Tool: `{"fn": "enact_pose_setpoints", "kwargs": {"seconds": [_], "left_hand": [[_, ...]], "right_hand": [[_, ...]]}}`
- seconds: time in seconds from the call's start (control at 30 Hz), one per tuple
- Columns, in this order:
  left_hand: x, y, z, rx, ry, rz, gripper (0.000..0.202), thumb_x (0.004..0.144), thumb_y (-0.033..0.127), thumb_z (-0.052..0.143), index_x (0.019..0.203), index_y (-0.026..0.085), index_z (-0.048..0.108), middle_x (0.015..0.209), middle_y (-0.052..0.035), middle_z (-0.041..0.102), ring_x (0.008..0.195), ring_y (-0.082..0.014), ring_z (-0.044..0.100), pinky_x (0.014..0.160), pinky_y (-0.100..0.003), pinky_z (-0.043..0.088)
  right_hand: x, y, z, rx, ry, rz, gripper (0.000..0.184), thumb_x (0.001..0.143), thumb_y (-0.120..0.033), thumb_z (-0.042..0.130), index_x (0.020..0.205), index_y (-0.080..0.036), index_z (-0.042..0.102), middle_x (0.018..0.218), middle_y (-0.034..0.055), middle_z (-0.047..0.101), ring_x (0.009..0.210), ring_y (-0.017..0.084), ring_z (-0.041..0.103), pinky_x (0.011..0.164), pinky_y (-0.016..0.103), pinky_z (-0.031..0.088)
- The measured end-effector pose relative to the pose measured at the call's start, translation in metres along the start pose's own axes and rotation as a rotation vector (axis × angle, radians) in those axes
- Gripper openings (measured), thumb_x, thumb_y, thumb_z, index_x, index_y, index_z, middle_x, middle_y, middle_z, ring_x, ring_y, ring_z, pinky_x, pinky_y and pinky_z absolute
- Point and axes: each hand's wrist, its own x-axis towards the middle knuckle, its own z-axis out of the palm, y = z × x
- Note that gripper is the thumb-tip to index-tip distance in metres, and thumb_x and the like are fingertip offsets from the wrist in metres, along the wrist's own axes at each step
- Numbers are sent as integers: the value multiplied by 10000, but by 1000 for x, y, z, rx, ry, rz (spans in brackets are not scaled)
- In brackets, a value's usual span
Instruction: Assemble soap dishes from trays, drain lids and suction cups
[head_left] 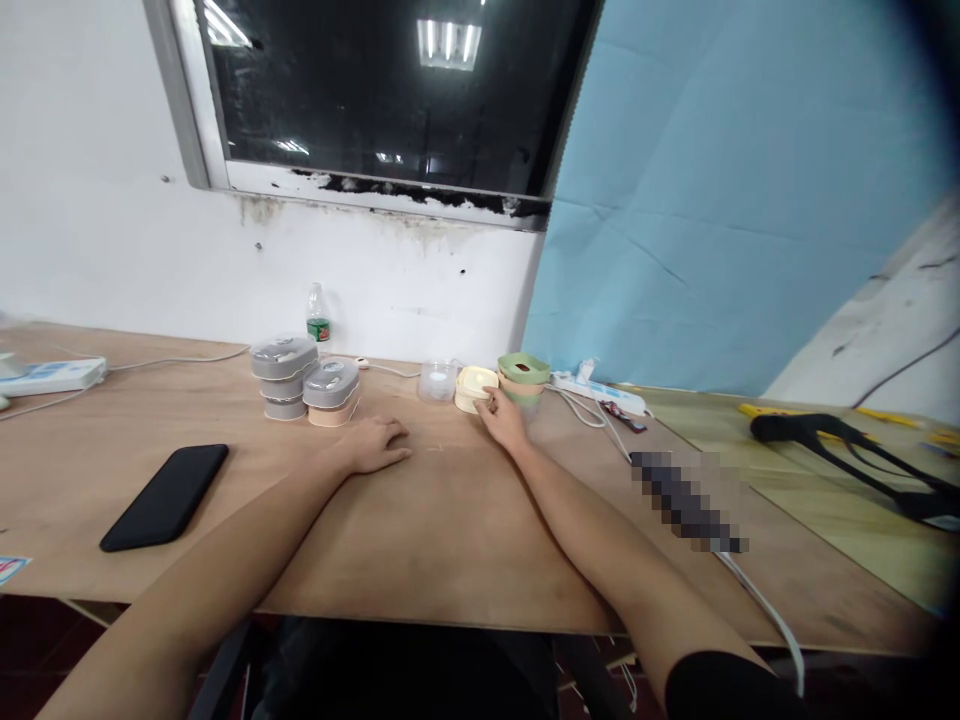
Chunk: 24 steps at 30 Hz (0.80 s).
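My right hand (504, 418) grips the near right side of a small pale yellow lidded box (471, 385) at the back of the table. Left of that box stands a clear plastic container (437, 381). Just behind my right hand is a stack of containers with a green top (523, 366). My left hand (373, 444) lies on the wooden tabletop with fingers apart, holding nothing. Close to it are a grey-lidded box with a peach base (331, 392) and a taller stack of grey lidded boxes (283, 362).
A black phone (166, 497) lies at the left. Power strips (56, 376) and cords rest at both sides. Against the wall stands a green-labelled bottle (318, 315). A pixelated dark object (686, 500) and a black strap (840, 465) lie at the right.
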Motion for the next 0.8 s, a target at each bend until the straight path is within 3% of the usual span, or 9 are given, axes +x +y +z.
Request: {"fn": "enact_pose_setpoints", "kwargs": {"seconds": [0.2, 0.33, 0.47, 0.57, 0.63, 0.7, 0.8], "left_hand": [[0, -1, 1, -8, 8, -12, 461, 866, 520, 471, 1159, 191, 605, 1162, -103, 626, 1072, -262, 578, 917, -381, 451], [-1, -2, 1, -19, 0, -18, 475, 863, 525, 475, 1178, 189, 593, 1185, -106, 617, 1079, -269, 580, 922, -387, 453], [-3, 0, 1, -48, 51, -92, 623, 860, 544, 480, 1354, 167, 433, 1290, -141, 556, 1126, -289, 560, 944, -409, 443], [-3, 2, -1, -116, 207, -150, 777, 876, 553, 459, 1474, 147, 175, 1349, -158, 501, 1129, -276, 561, 950, -410, 444], [-3, 4, -4, -135, 303, -174, 794, 889, 552, 440, 1485, 144, 111, 1354, -156, 495, 1146, -272, 551, 967, -408, 434], [-3, 4, -7, -118, 332, -183, 735, 902, 548, 418, 1472, 153, 176, 1363, -149, 493, 1183, -278, 527, 994, -409, 412], [-1, 2, -6, -77, 244, -147, 576, 916, 530, 395, 1382, 190, 384, 1299, -115, 558, 1148, -274, 549, 975, -406, 421]], "right_hand": [[0, -2, -2, -5, 65, -56, 317, 837, -338, 495, 1072, -183, 641, 773, 42, 686, 713, 190, 609, 673, 289, 423], [-1, -10, -5, 44, 135, -36, 252, 786, -367, 564, 943, -183, 638, 750, 31, 678, 703, 181, 606, 682, 284, 425], [-11, -28, -4, 115, 184, -57, 242, 721, -399, 639, 838, -193, 590, 716, 6, 650, 636, 152, 575, 637, 262, 410], [-23, -46, 1, 269, 128, -95, 273, 742, -439, 626, 840, -198, 544, 666, -17, 605, 564, 129, 523, 571, 242, 392], [-30, -59, 7, 397, 27, -90, 293, 794, -488, 565, 835, -201, 521, 622, -27, 573, 547, 130, 511, 543, 237, 387], [-35, -68, 12, 462, -77, -71, 329, 838, -526, 491, 789, -202, 518, 599, -24, 561, 553, 135, 514, 532, 238, 383], [-36, -69, 19, 339, -154, -51, 407, 845, -551, 457, 644, -199, 505, 573, -22, 539, 544, 126, 483, 497, 230, 329]]}}
